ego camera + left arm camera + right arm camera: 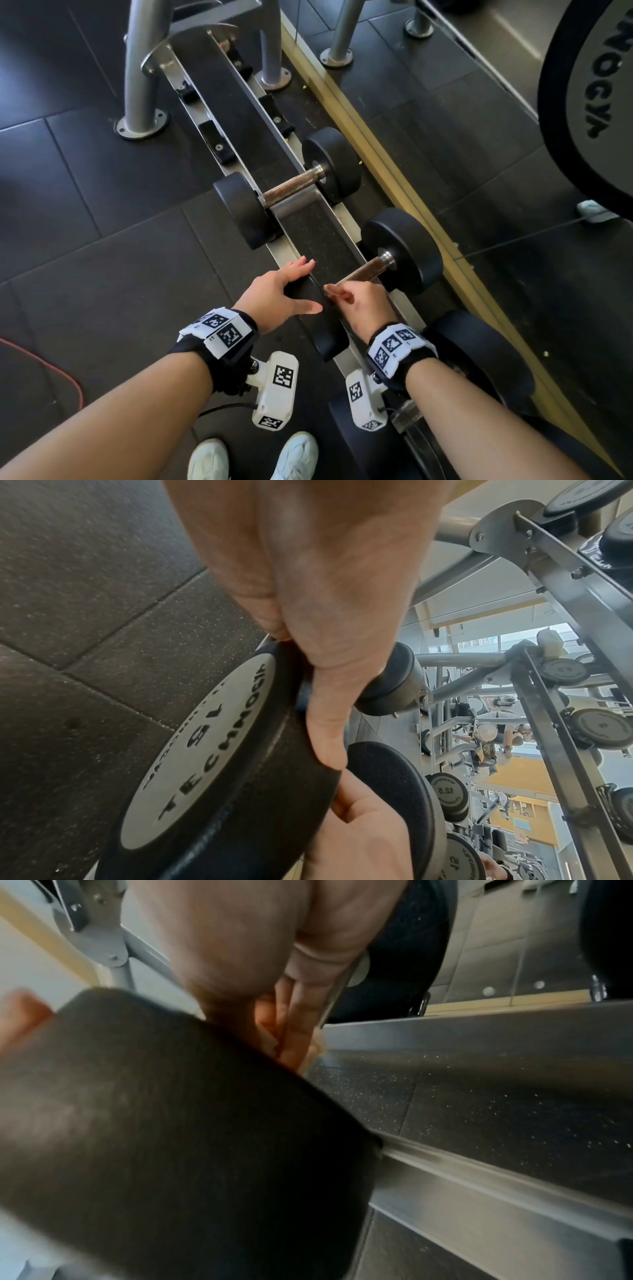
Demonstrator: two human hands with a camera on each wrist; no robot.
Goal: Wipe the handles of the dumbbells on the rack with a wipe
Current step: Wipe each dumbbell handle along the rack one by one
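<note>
The nearest dumbbell lies across the lowest rack rail (308, 226), its rusty handle (363, 272) running to the far black head (404, 250). My right hand (356, 298) is curled round the near end of that handle; no wipe shows in any view. My left hand (291, 291) rests on the dumbbell's near head (325, 329), fingers straight and thumb spread. The left wrist view shows the thumb (329, 737) lying along the head's rim (205, 750), with my right hand (359, 831) just behind. In the blurred right wrist view, curled fingers (298, 1010) sit beyond the dark head (171, 1123).
A second dumbbell (291, 186) sits farther along the rail, and a bigger one (479, 359) lies nearer, under my right forearm. Grey rack posts (140, 68) stand at the far end. A mirror with a wooden base strip (376, 154) runs along the right. A red cable (51, 363) crosses the floor.
</note>
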